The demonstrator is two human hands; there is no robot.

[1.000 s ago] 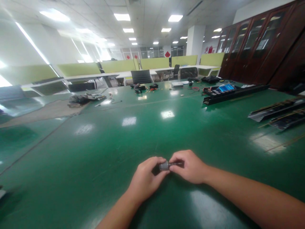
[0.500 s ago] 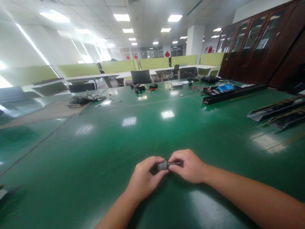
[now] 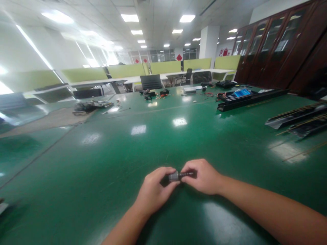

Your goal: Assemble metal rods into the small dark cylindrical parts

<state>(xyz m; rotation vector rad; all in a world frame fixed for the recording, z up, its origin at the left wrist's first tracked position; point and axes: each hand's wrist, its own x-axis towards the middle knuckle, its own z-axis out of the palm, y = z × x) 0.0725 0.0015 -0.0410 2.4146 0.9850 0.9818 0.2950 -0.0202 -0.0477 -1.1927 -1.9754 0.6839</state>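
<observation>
My left hand (image 3: pixel 155 187) pinches a small grey metal cylinder (image 3: pixel 174 176) between thumb and fingers. A thin dark ridged shaft (image 3: pixel 187 174) sticks out of the cylinder's right end and lies roughly level. My right hand (image 3: pixel 201 177) closes its thumb and index finger around the shaft, close to where it meets the cylinder. Both hands are low over the green tabletop (image 3: pixel 114 153), near the middle of the view. The back end of the cylinder is hidden in my left hand. Whether cylinder and shaft are one piece I cannot tell.
Black channels (image 3: pixel 250 100), one holding blue parts, and more metal channels (image 3: pixel 296 117) with thin rods lie on the right. Toward the far left sits a heap of dark parts (image 3: pixel 89 106). Small tools and a grey box (image 3: pixel 189 90) stand along the far edge.
Both hands keep their hold at nearly the same place. The shaft looks slightly turned and shows more clearly between my right fingers.
</observation>
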